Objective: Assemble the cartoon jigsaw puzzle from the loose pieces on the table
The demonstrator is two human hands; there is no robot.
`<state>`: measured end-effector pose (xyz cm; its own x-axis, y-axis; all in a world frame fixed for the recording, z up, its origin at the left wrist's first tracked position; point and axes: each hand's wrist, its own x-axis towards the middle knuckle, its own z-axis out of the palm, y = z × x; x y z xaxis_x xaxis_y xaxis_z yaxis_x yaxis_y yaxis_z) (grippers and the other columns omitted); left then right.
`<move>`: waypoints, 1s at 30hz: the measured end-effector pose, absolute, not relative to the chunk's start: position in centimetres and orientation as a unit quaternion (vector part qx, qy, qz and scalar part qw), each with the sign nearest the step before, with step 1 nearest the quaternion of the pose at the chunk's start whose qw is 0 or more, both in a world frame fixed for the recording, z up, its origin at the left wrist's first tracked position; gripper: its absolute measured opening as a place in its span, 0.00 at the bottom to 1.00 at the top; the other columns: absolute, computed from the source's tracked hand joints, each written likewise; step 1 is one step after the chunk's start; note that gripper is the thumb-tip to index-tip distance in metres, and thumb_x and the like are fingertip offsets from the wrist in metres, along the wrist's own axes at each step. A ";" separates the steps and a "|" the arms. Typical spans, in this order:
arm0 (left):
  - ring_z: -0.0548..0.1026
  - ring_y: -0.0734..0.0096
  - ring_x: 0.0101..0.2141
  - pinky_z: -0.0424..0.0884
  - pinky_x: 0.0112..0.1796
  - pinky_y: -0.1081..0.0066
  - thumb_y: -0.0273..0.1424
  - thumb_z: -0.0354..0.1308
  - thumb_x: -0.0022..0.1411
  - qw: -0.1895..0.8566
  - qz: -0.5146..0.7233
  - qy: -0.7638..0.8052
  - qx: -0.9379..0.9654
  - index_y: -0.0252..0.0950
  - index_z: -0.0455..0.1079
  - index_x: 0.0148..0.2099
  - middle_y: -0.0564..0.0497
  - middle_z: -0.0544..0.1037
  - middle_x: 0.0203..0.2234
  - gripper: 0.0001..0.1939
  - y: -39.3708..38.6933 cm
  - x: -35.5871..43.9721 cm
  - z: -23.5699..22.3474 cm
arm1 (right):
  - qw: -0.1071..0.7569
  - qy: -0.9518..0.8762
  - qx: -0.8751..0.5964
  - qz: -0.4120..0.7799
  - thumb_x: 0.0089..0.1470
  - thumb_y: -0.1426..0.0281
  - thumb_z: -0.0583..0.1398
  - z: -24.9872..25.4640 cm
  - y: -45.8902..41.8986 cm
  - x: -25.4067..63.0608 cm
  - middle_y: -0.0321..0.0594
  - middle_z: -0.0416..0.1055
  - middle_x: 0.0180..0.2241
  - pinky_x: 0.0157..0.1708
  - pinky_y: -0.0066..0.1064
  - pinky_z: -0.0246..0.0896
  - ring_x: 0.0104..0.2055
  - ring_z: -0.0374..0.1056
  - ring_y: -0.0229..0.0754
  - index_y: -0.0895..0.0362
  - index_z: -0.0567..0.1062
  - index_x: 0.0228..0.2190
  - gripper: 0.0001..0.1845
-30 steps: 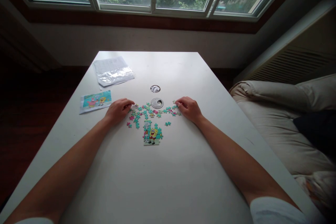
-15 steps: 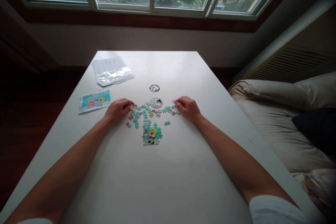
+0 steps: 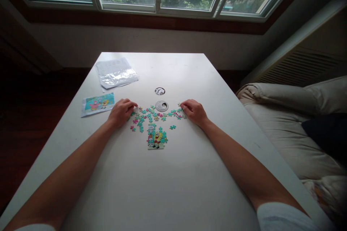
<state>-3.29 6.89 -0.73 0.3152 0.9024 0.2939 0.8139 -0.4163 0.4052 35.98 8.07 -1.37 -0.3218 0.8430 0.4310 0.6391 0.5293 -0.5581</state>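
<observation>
Loose jigsaw puzzle pieces, mostly teal with some pink, lie scattered in a band across the table. On their near side sits a partly joined puzzle section with a yellow square cartoon figure and a taller pale one. My left hand is at the left end of the scattered pieces, its fingers curled together. My right hand rests at the right end, thumb and fingers drawn together beside a small piece. Whatever either hand's fingertips hold is too small or hidden to make out.
On the white table, a picture card lies left of my left hand, and a clear plastic sleeve with papers lies behind it. A round grey cap and a round hole are mid-table. A beige sofa stands right.
My left hand has shifted slightly left and up, and teal pieces now show by its fingers. The right hand stays in place. The joined section looks the same.
</observation>
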 end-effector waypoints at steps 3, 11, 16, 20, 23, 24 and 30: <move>0.72 0.58 0.44 0.67 0.48 0.60 0.32 0.51 0.68 0.076 0.255 0.549 0.792 0.41 0.78 0.45 0.47 0.78 0.40 0.14 7.2 -3.6 -1.0 | 0.355 -0.800 -0.463 0.143 0.63 0.67 0.58 -1.6 8.2 36.0 0.40 0.77 0.34 0.41 0.37 0.64 0.37 0.69 0.45 0.53 0.79 0.36 0.09; 0.72 0.58 0.44 0.67 0.48 0.60 0.33 0.51 0.67 0.075 0.261 0.562 0.781 0.42 0.78 0.44 0.48 0.78 0.40 0.13 7.2 -3.7 -1.0 | 0.352 -0.800 -0.466 0.140 0.63 0.66 0.58 -1.4 8.0 35.9 0.40 0.77 0.34 0.40 0.38 0.64 0.37 0.69 0.45 0.52 0.79 0.35 0.09; 0.72 0.58 0.43 0.67 0.47 0.60 0.34 0.52 0.68 0.077 0.259 0.563 0.781 0.41 0.78 0.44 0.48 0.78 0.39 0.13 7.1 -3.6 -0.9 | 0.350 -0.801 -0.466 0.138 0.63 0.65 0.58 -1.4 8.1 35.9 0.41 0.77 0.33 0.41 0.39 0.64 0.36 0.69 0.45 0.52 0.79 0.36 0.10; 0.72 0.58 0.44 0.67 0.47 0.60 0.35 0.52 0.68 0.076 0.257 0.563 0.782 0.42 0.78 0.44 0.48 0.78 0.40 0.13 7.1 -3.6 -0.8 | 0.350 -0.799 -0.469 0.138 0.63 0.65 0.58 -1.4 8.1 35.9 0.41 0.76 0.33 0.40 0.38 0.64 0.36 0.68 0.45 0.52 0.80 0.36 0.10; 0.71 0.58 0.43 0.67 0.47 0.60 0.36 0.52 0.68 0.076 0.254 0.561 0.784 0.42 0.78 0.44 0.48 0.77 0.40 0.13 7.1 -3.6 -0.8 | 0.348 -0.801 -0.467 0.139 0.63 0.66 0.58 -1.4 8.0 35.9 0.40 0.76 0.33 0.39 0.38 0.64 0.35 0.68 0.45 0.52 0.80 0.35 0.09; 0.71 0.58 0.43 0.67 0.47 0.60 0.36 0.52 0.68 0.075 0.253 0.560 0.785 0.42 0.78 0.44 0.48 0.77 0.40 0.13 7.1 -3.6 -0.8 | 0.348 -0.801 -0.466 0.139 0.63 0.66 0.58 -1.4 8.0 35.9 0.40 0.76 0.33 0.39 0.38 0.64 0.35 0.68 0.45 0.53 0.79 0.35 0.09; 0.71 0.58 0.43 0.67 0.47 0.60 0.36 0.52 0.68 0.075 0.250 0.558 0.788 0.42 0.79 0.44 0.47 0.77 0.39 0.13 7.1 -3.5 -0.8 | 0.352 -0.800 -0.465 0.142 0.63 0.65 0.58 -1.2 8.0 35.8 0.40 0.76 0.33 0.39 0.38 0.64 0.36 0.68 0.45 0.53 0.79 0.35 0.10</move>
<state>-3.51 7.07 -0.82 0.2517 0.9167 0.3105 0.8421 -0.3655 0.3965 35.85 7.96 -1.24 -0.3203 0.8436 0.4309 0.6446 0.5274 -0.5534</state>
